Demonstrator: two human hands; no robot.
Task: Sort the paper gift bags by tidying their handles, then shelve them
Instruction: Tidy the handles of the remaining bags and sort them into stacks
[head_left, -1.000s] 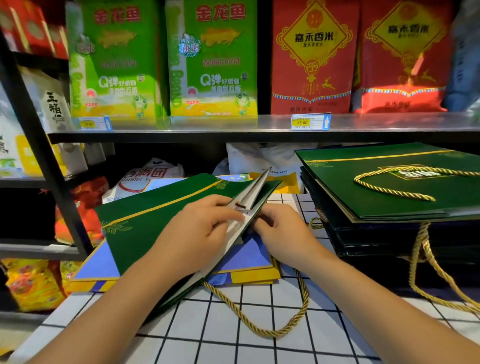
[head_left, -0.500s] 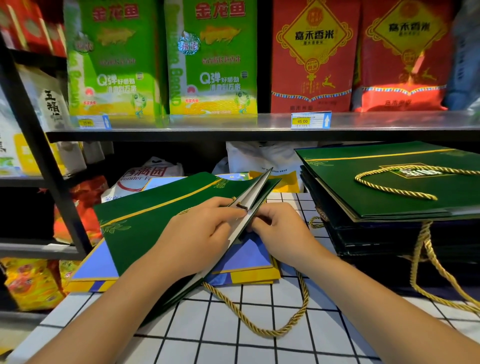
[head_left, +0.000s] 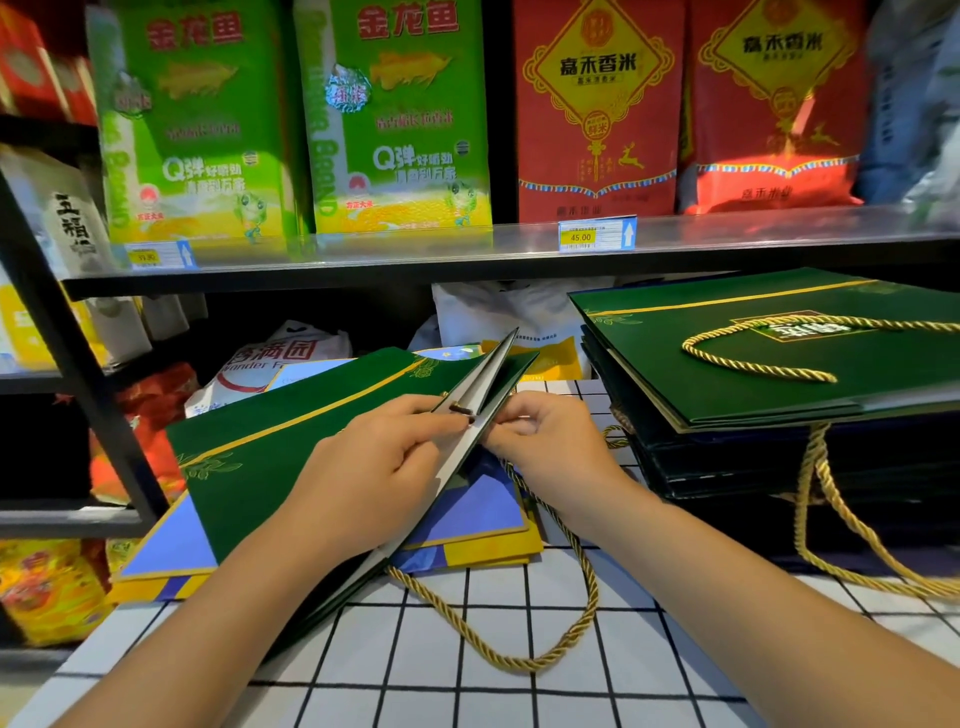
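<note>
A flat dark green gift bag (head_left: 291, 447) with gold trim lies tilted over blue and yellow bags (head_left: 467, 525). My left hand (head_left: 374, 478) rests on its top face and pinches the open mouth edge. My right hand (head_left: 545, 447) is at the mouth from the right side, fingers curled on the bag's edge by the handle end. Its gold rope handle (head_left: 540, 660) loops down over the checked surface. To the right sits a stack of green bags (head_left: 753, 364) with a gold rope (head_left: 753, 364) lying on top and another rope (head_left: 831, 519) hanging off the front.
The white surface with a black grid (head_left: 467, 675) fills the front. A metal shelf (head_left: 727, 239) just above holds green and red rice packs. A black shelf post (head_left: 78, 374) stands at the left, with sacks behind the bags.
My hands have stayed at the bag's mouth, with only small finger shifts there. The bag and its rope loop lie as before.
</note>
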